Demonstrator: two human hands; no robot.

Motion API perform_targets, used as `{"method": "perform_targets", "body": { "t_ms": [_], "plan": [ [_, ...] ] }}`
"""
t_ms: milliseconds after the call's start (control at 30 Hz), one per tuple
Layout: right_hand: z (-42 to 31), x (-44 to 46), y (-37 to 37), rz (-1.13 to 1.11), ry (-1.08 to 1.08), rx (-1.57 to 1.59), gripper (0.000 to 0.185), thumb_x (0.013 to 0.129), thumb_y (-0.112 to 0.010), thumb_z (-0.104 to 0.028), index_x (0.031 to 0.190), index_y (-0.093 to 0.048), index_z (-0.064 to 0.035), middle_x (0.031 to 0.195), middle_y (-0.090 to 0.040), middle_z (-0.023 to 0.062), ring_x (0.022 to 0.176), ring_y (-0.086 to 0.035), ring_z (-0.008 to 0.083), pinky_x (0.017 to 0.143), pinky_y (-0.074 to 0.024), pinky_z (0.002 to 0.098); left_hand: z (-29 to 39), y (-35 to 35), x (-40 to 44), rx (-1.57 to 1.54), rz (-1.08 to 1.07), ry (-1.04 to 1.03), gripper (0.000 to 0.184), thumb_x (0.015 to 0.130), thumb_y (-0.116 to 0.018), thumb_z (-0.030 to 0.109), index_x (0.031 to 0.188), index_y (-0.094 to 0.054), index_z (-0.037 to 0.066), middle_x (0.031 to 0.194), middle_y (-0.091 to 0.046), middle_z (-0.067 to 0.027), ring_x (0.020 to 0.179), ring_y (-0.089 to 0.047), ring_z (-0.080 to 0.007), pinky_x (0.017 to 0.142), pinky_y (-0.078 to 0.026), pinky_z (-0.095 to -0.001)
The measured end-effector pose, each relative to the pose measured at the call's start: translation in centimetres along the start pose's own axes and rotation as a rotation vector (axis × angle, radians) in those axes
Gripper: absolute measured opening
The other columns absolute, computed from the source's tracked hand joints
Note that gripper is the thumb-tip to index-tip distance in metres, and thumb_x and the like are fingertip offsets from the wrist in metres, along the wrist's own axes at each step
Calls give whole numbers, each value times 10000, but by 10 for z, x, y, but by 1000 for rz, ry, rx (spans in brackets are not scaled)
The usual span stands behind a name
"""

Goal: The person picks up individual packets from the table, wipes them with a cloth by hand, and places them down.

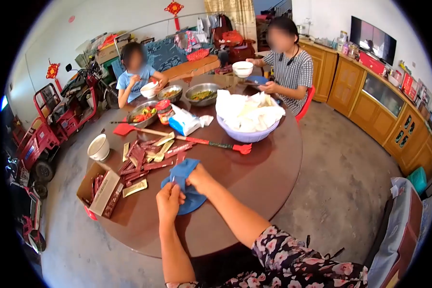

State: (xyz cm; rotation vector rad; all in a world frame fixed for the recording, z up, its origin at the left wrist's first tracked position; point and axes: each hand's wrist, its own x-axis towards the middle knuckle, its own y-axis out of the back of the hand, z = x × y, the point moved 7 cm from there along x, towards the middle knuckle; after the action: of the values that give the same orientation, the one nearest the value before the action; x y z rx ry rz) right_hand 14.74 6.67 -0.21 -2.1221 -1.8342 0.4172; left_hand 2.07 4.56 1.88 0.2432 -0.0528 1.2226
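Note:
Over the near part of the round table, my left hand point(170, 199) pinches the edge of a blue cloth point(185, 167). My right hand point(199, 178) is closed on the cloth's other side, its fingers partly hidden by the folds. Beneath both hands lies a rounded blue piece point(193, 205); I cannot tell whether it belongs to the same cloth. Just beyond the cloth, a dark red stick packet point(181, 157) shows. Left of my hands is a loose pile of red and gold stick packets point(141, 158), beside an open cardboard box point(106, 192) holding more of them.
A purple basin point(249, 133) heaped with white pieces stands beyond my hands. A long red-ended stick point(192, 139) crosses the brown table point(254, 185). Farther back are metal food bowls point(201, 94), a tissue pack point(183, 121), a white cup point(98, 147) and two seated people.

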Motion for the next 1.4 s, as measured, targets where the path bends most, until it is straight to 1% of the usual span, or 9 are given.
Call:
{"method": "perform_targets", "body": {
  "t_ms": [133, 267, 367, 467, 600, 800, 1000, 1267, 1400],
  "plan": [
    [-14, -7, 7, 100, 46, 162, 163, 725, -705, -137, 708, -543, -140, 597, -537, -30, 468, -451, 59, 423, -326, 195, -10, -2, 3, 62, 39, 2, 174, 867, -531, 124, 769, -600, -2, 561, -562, -33, 477, -506, -73, 448, -409, -219],
    [3, -6, -15, -186, -15, 104, 158, 710, -727, -167, 693, -573, -138, 622, -553, -31, 503, -462, 59, 435, -326, 198, -18, 9, 6, 12, 123, -20, 166, 869, -518, 116, 810, -598, -17, 583, -579, -45, 492, -529, -79, 459, -420, -221],
    [-3, -10, -25, -214, -29, 38, 145, 719, -713, -135, 696, -569, -128, 641, -555, -24, 509, -463, 60, 433, -327, 193, -10, 16, 4, 48, 135, -13, 161, 862, -524, 111, 802, -605, -14, 574, -579, -43, 489, -533, -79, 455, -418, -225],
    [-7, -4, -7, -74, -14, 5, 140, 746, -657, -141, 653, -553, -124, 590, -512, -42, 486, -435, 54, 433, -301, 195, -1, 4, 0, 140, 74, -47, 168, 855, -516, 104, 748, -589, -4, 566, -557, -19, 472, -491, -65, 443, -392, -217],
    [-2, 6, 23, 93, -24, 316, 156, 757, -698, -81, 752, -550, -127, 676, -530, -31, 529, -457, 59, 450, -320, 195, 2, 0, -1, 172, 42, -100, 179, 855, -543, 132, 756, -601, -5, 556, -551, -12, 472, -486, -60, 444, -381, -208],
    [2, 7, 17, 74, -7, 467, 144, 779, -679, -80, 760, -548, -135, 695, -546, -31, 575, -486, 73, 477, -366, 211, -5, 6, 2, -13, 22, 7, 188, 880, -512, 137, 773, -592, 5, 567, -547, -13, 472, -466, -60, 459, -377, -200],
    [9, -6, -20, -196, -66, 121, 117, 789, -671, -131, 770, -556, -121, 716, -559, -25, 568, -488, 69, 497, -379, 209, -10, 17, 3, -292, 29, 123, 182, 897, -489, 148, 788, -582, 34, 562, -511, 13, 471, -436, -52, 457, -346, -183],
    [-2, 9, 25, 81, 6, 400, 101, 809, -666, -153, 766, -578, -127, 671, -562, -26, 537, -472, 68, 459, -357, 203, -12, 3, 0, -130, -141, 127, 187, 889, -515, 162, 780, -605, 39, 567, -498, 29, 489, -438, -41, 453, -346, -182],
    [-4, 4, 14, 8, 14, 319, 111, 817, -658, -161, 746, -579, -131, 684, -569, -24, 547, -490, 74, 462, -361, 202, -15, 2, 1, -110, -117, 125, 179, 883, -515, 141, 768, -598, 32, 575, -502, 24, 495, -449, -45, 457, -368, -193]
  ]
}}
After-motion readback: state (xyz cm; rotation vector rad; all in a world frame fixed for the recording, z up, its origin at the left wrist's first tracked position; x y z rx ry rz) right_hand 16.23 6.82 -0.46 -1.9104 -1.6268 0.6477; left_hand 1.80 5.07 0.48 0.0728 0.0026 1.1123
